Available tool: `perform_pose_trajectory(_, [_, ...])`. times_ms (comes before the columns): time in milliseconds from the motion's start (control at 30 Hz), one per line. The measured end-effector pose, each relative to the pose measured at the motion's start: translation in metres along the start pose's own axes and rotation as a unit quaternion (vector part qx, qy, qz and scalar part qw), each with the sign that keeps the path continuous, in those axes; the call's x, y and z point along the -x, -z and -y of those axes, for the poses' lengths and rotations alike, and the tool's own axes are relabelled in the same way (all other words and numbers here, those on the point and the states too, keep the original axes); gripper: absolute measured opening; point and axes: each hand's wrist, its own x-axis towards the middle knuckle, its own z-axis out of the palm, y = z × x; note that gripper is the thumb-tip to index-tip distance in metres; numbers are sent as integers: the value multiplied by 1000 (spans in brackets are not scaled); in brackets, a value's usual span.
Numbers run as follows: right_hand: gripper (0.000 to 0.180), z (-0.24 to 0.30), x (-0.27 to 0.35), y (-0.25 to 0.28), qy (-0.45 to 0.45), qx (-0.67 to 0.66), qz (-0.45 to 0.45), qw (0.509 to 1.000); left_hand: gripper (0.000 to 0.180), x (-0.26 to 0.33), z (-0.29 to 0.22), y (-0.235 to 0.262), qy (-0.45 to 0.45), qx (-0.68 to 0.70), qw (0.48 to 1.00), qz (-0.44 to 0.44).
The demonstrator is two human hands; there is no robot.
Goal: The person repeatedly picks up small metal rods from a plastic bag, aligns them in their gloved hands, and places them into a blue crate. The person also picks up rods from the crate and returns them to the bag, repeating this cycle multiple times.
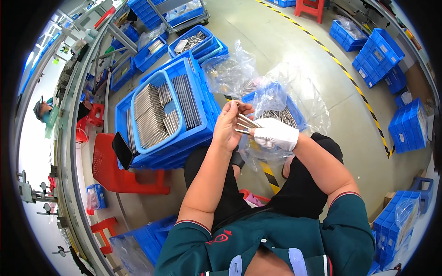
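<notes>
Floor: grey concrete workshop floor point(285, 41) spreads around you, with a yellow-and-black striped line point(350, 78) running across it.
Rods: you hold a small bunch of thin metal rods point(246, 123) between both hands, raised above your lap, likely so you can look them over close to your face.
Left hand: your bare left hand point(229, 126) is curled closed around the rods' near ends, fingertips pinching them.
Right hand: your white-gloved right hand point(276, 133) is closed on the same bunch from the other side.
Bag bin: just beyond your hands sits a blue bin lined with clear plastic point(276, 103), more rods inside, within easy reach.
Tray stack: to your left, a stack of blue crates point(193, 133) carries a tray of rods point(156, 112) laid in neat rows.
Room: red stool point(115, 170) and crates crowd your left; open floor lies ahead and to your right.
</notes>
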Motion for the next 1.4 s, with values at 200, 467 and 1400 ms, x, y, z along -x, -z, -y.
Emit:
perform_pose_trajectory(200, [17,-21,-8,-13,-12,-46,97,994,27,1,0,2,21,-337,924,181])
perform_pose_trajectory(467, [16,-12,-15,0,55,-179,46,981,30,-13,13,-6,29,10,999,-36])
perform_pose_trajectory(1400, [22,0,-8,2,108,64,-198,972,24,-14,18,-6,-230,-537,792,-180])
